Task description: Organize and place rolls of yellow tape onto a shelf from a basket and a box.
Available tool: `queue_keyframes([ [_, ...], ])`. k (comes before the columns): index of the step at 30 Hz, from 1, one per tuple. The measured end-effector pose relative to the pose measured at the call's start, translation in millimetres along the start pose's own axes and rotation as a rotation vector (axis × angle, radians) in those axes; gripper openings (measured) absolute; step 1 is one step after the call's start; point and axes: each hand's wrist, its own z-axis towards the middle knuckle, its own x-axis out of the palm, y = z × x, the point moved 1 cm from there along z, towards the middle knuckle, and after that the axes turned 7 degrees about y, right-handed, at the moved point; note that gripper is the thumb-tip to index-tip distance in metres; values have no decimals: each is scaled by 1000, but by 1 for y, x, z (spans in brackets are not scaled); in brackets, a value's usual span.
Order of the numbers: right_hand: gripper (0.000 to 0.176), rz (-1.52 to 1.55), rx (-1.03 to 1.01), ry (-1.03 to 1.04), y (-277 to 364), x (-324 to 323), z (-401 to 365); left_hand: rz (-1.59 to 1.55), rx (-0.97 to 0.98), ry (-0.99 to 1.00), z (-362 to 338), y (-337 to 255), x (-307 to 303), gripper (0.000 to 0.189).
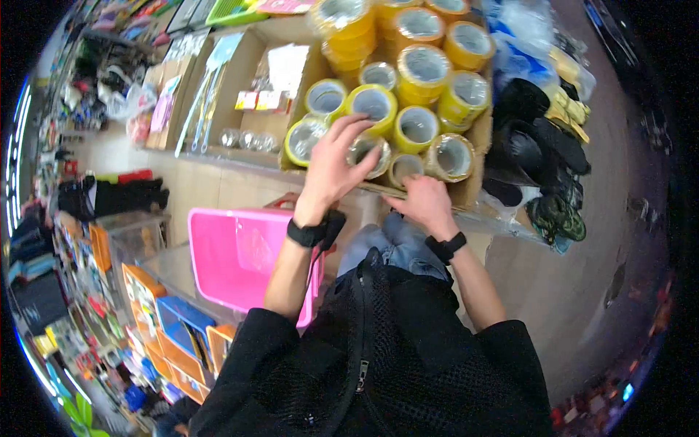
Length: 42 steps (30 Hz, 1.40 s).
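My left hand is over the front rows of tape rolls in a cardboard box, fingers and thumb spread apart. Its fingertips are near a yellow roll, its thumb over a clear-brown roll. At the box's front edge is my right hand, thumb stretched out and apart from its bent fingers, which touch or nearly touch a small tan roll. Contact under the fingertips is hard to make out. Several yellow and orange rolls stand stacked behind.
A pink plastic basket is at my left, below the display. Left of the tape box, a cardboard compartment holds small boxes and clear round items. Black and patterned shoes lie at the right. Orange and blue bins stand lower left.
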Motion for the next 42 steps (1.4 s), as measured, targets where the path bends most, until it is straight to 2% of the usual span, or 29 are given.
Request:
queue_keyframes([
  [2, 49, -35, -16, 26, 0, 4, 3, -8, -88, -181, -58, 27, -26, 26],
  [5, 48, -35, -40, 18, 4, -6, 10, 68, -427, -335, -149, 65, -53, 20],
  [6, 45, -29, -60, -22, 8, -10, 11, 84, -475, -353, -178, 76, -61, 20],
  [7, 42, -55, -76, -3, 20, -3, 16, 139, -694, -334, -227, 94, -67, 19],
  [9, 43, -42, -55, 25, 6, -10, 23, 252, -994, -246, -271, 111, -64, 22],
  [10, 43, -30, -63, 83, 17, -5, 27, 231, -1079, -263, -319, 115, -63, 22],
  [12, 39, -7, -59, 117, 11, -17, 37, 288, -1187, -130, -352, 133, -52, 29],
  [13, 36, 12, 12, 243, 21, -14, 47, 254, -1241, -132, -380, 146, -41, 29],
  [15, 35, -30, -26, 261, 9, -9, 30, -27, -1341, -50, -428, 145, 3, 36],
  [16, 34, -41, -36, 248, 16, -8, 32, -60, -1365, -35, -441, 156, 7, 36],
  [18, 32, -125, 47, 304, -5, -23, 26, -45, -1299, 339, -432, 174, 38, 43],
  [19, 31, -82, -1, 259, -6, -21, 29, -124, -1303, 476, -433, 195, 46, 49],
  [21, 27, -28, 8, 165, 0, -20, 24, -216, -1293, 583, -436, 242, 83, 51],
  [23, 26, -69, 84, 236, -13, -30, 18, -310, -1273, 698, -433, 269, 126, 54],
  [24, 26, -63, 99, 294, -21, -27, 21, -293, -1331, 782, -437, 287, 136, 61],
  [25, 25, -48, 65, 265, -34, -25, 15, -273, -1387, 867, -440, 298, 144, 69],
  [26, 25, -77, 130, 246, -31, -40, 0, -296, -1321, 908, -446, 306, 170, 69],
  [28, 26, -86, 47, 219, -21, -34, 15, -375, -1223, 959, -495, 330, 202, 86],
  [29, 26, -101, 66, 208, -19, -33, 13, -408, -1203, 1156, -485, 331, 185, 98],
  [32, 28, -161, 32, 145, -15, -29, 17, -516, -1318, 1043, -473, 299, 162, 100],
  [34, 30, -156, 145, 316, -20, -44, 7, -514, -1274, 985, -479, 291, 175, 100],
  [36, 32, -269, -4, 262, -25, -22, 14, -370, -1162, 791, -552, 317, 196, 97],
  [38, 32, -154, 19, 257, -4, -29, 13, -338, -1124, 784, -546, 316, 203, 87],
  [40, 34, -166, 5, 301, -1, -31, 19, -237, -893, 598, -553, 319, 197, 73],
  [42, 37, -143, -79, 236, -13, -13, 18, -261, -1204, 338, -509, 280, 150, 58],
])
